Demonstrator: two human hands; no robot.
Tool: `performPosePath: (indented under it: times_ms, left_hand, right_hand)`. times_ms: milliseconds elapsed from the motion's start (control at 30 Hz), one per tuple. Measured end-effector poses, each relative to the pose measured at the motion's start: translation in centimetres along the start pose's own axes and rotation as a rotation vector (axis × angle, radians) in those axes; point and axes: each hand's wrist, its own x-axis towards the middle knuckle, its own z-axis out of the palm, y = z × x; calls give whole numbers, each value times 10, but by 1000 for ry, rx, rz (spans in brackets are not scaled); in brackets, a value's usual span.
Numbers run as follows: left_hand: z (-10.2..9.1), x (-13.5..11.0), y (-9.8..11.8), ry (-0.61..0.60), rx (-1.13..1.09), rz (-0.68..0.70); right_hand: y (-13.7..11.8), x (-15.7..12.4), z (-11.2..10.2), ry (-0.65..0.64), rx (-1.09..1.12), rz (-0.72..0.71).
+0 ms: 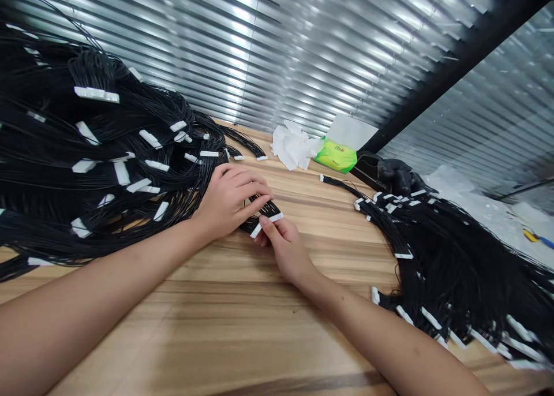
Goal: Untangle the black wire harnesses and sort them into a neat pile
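Observation:
Near the middle of the table, my right hand (283, 246) pinches the white connector (273, 217) at the end of a black wire harness (255, 225). Its thumb lies on top of the connector, and the fingers underneath are partly hidden. My left hand (236, 194) is curled over the black wires just behind the connector, with its fingers bent round them. A second white connector end (256, 230) shows at the right thumb. Left of my hands, a big heap of black wire harnesses (142, 113) with white connectors spreads out.
Another pile of black harnesses (450, 257) lies on the right of the wooden table (242, 327). At the back are crumpled white tissue (294, 145), a green tissue pack (336, 155) and a black object (398, 176). A corrugated metal wall (277, 49) stands behind.

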Motion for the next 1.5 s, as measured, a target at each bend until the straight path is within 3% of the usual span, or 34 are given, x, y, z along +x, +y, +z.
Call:
performPosePath:
  times_ms: [133,367,533,667,800,900,967,1067,1233,1367,1500]
  left_hand:
    - [-1,0,1,16,65,40]
    - [-2,1,2,-137,74,87]
    - [0,-1,2,-32,154,140]
    - [-2,-3,3,64,134,105]
    - [-6,-2,2,212,-1,-41]
    - [-8,1,-4,439,-206,-313]
    - [-8,2,-7,514,-357,-447]
    - [-6,-1,-6,411,-474,-419]
    - [2,-7,2,108,-518,-84]
    - [2,-2,-2,125,-248,-79]
    - [-1,2,-5,39,-126,-89]
  right_hand:
    - [0,0,0,12,14,-5]
    - [-1,0,1,15,-15,-12]
    - [-1,1,2,36,24,-18]
    - [-2,1,1,65,47,-22]
    - [-3,5,-2,160,108,-12]
    - [-5,8,-4,282,160,-11]
    - [-6,8,-5,326,171,-20]
    - [-6,8,-4,309,158,-44]
    - [-5,8,-3,262,135,-47]
    - [-5,8,-3,260,132,-47]
    - [-6,8,-3,255,136,-39]
